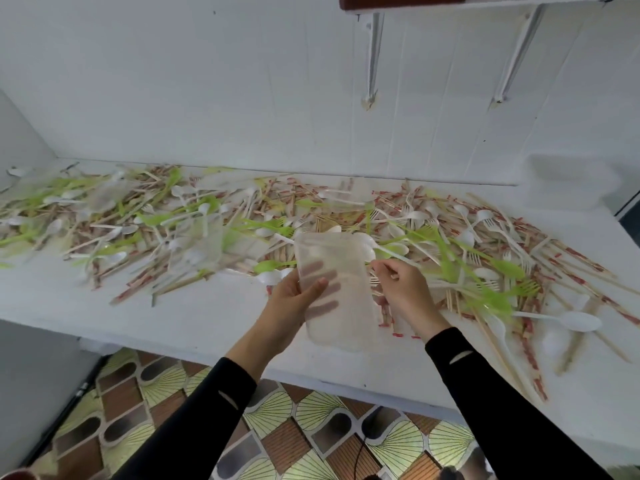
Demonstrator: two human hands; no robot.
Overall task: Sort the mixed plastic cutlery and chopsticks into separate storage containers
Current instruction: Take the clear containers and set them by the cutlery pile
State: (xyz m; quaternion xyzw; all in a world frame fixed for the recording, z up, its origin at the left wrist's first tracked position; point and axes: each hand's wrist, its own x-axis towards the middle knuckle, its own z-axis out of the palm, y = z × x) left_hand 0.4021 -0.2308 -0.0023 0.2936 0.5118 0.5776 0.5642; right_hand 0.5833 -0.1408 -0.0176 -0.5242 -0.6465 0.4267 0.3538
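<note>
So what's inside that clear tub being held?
Through the cloudy tub, only fingers of the left hand show. The right hand holds a white spoon at the tub's mouth. Contents too blurred to tell.

We see a white table (214,317) running along a white tiled wall (207,81). High on that wall, two white brackets (374,53) carry a brown shelf (398,1). Below the table's front edge lies a floor (277,427) of green fan-patterned and brown tiles, a thin black cable (360,448) lying on it.
</note>
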